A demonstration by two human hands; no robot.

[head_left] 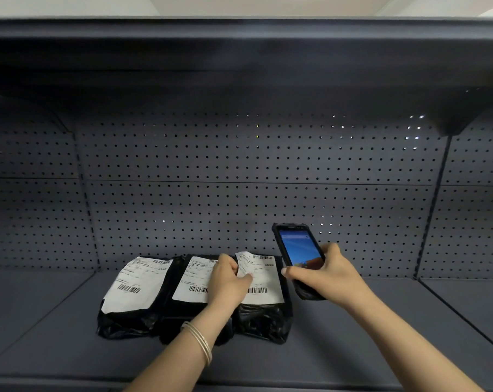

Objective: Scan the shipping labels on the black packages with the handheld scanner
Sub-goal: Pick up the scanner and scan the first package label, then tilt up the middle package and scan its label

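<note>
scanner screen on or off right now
On: the scanner in the right hand shows a lit blue display facing the camera.

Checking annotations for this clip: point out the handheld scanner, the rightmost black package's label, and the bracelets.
handheld scanner (297,248), head view, on its lit screen.
rightmost label (263,274), head view, on the white paper right of the left hand's thumb.
bracelets (200,342), head view, on the bands around the left wrist.

Three glossy black packages (263,321) carry white labels (139,284) printed with black barcodes and fine text — the scanner (299,258) is black, its screen lit blue; shelf (70,335) dark grey, the back panel (239,165) dotted with regular black holes
</note>
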